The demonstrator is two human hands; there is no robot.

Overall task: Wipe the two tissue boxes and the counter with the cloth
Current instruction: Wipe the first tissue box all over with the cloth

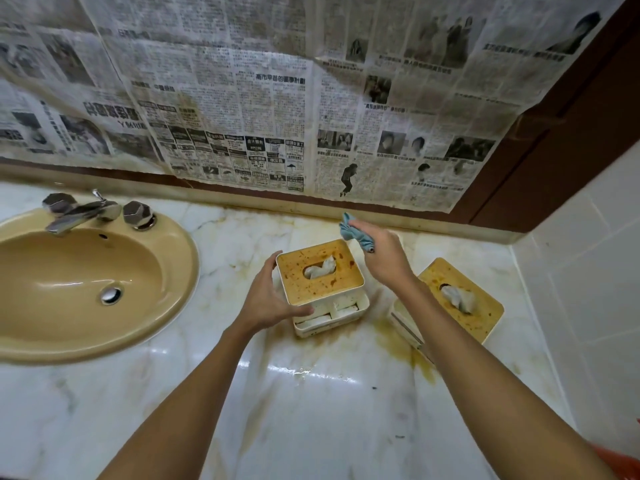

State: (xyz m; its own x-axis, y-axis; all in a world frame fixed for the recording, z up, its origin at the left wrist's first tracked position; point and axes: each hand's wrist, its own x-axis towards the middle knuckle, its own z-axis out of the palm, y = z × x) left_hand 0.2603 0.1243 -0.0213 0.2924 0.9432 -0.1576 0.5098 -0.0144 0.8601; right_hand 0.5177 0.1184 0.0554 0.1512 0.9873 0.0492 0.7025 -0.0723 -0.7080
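Over the box's [300, 271] far corner, cloth [356, 234] in right hand [385, 262]

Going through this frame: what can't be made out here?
All in the head view:
1. Cloth: bunched in the right hand, so its size and soiling are unclear.
2. Left tissue box: its left wall is covered by the left hand gripping it.
3. Right tissue box: its near-left corner is behind the right forearm.
4. Orange object: cut off by the bottom-right edge.
5. Newspaper: print too blurred to read.

stained marble counter [311, 403] bears two tissue boxes [320, 271] [457, 299].
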